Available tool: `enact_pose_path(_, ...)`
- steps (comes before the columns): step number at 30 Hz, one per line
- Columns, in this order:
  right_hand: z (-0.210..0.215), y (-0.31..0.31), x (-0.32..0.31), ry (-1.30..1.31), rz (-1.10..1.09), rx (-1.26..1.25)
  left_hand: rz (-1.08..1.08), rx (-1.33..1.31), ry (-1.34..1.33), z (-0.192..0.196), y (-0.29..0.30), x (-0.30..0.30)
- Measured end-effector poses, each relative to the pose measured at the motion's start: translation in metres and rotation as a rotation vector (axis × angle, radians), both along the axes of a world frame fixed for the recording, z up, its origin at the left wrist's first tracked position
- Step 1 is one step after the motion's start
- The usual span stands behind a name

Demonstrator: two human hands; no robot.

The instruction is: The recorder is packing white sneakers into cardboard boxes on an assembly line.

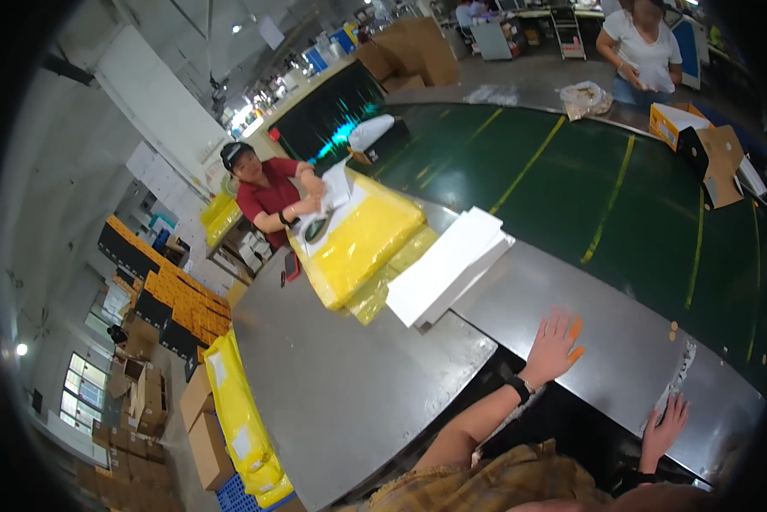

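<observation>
My left hand (pixel 553 348) lies flat on the metal edge of the conveyor, fingers spread. Two of its fingers wear orange finger covers, and a dark band circles the wrist. Farther right, my right hand (pixel 665 427) rests on the same metal edge (pixel 597 328), fingers stretched out and holding nothing. A stack of white paper sheets (pixel 447 264) lies beyond my left hand, touching neither hand. Beside that stack is a large yellow plastic-wrapped pile (pixel 362 239) on the metal table.
A green conveyor belt (pixel 554 188) with yellow lines runs ahead. Across the yellow pile, a co-worker in red (pixel 268 192) handles white material. Another person (pixel 648 51) stands at the far right near open boxes (pixel 720 162). Yellow bags (pixel 242 427) and cartons (pixel 208 448) stand left of the metal table (pixel 341 401).
</observation>
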State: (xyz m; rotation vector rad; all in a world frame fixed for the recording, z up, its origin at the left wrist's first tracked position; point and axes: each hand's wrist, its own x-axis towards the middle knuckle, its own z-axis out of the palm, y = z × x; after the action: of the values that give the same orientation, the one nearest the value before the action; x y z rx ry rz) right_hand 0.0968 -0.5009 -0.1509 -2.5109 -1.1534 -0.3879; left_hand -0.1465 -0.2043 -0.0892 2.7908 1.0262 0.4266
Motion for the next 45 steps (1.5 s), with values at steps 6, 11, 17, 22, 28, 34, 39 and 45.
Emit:
enact_pose_path(6,0.008,0.005,-0.008,0.03,0.01,-0.008,-0.007,0.045,-0.026,-0.004,-0.002,-0.007)
enact_pose_path(11,-0.002,-0.008,0.004,-0.046,0.001,-0.027,-0.386,-0.619,-0.439,0.096,-0.059,0.04)
enact_pose_path(17,-0.021,-0.002,-0.018,0.102,0.06,0.005,-0.933,-0.167,-0.961,0.232,-0.108,0.056)
enact_pose_path(22,-0.044,-0.039,-0.015,0.409,-0.04,0.036,-0.91,0.271,-0.443,0.233,-0.163,0.099)
enact_pose_path(28,0.01,0.011,-0.016,0.108,0.029,-0.091,-0.827,-0.237,-0.129,0.14,-0.096,0.075)
enact_pose_path(34,0.019,0.005,-0.017,0.08,-0.021,0.01,-0.37,-0.256,-0.023,0.041,-0.03,0.023)
enact_pose_path(39,0.025,0.007,-0.013,0.077,-0.02,0.029,-0.08,0.085,0.022,-0.008,-0.021,0.01)
enact_pose_path(45,0.019,0.012,-0.011,0.066,-0.012,0.026,-0.089,0.04,-0.008,-0.005,-0.015,0.007)
